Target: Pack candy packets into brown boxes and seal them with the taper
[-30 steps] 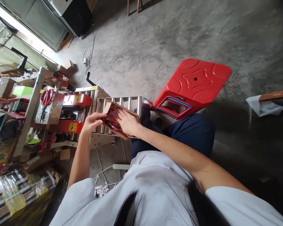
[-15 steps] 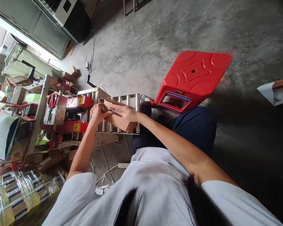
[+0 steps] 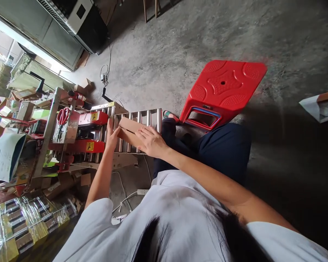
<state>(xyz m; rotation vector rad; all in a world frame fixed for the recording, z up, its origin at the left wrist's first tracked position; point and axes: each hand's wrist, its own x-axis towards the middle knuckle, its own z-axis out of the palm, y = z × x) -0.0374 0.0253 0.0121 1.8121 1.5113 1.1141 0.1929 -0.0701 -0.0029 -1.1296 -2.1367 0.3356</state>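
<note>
A small packing workshop or warehouse. Bare concrete floor (image 3: 180, 47) fills the upper frame; a roller conveyor (image 3: 138, 125) feeds a red carton-sealing machine (image 3: 84, 133) at centre left. Shrink-wrapped goods (image 3: 22, 222) lie lower left, cardboard boxes (image 3: 19, 105) upper left, a red plastic stool (image 3: 226, 87) right of centre.

**Closed carton on the rollers**

A small brown cardboard box (image 3: 129, 131), flaps shut and plain on top, lies flat across the metal roller conveyor (image 3: 150, 118), long side running along the rollers, just short of the red-trimmed sealing machine (image 3: 84, 131).
</note>
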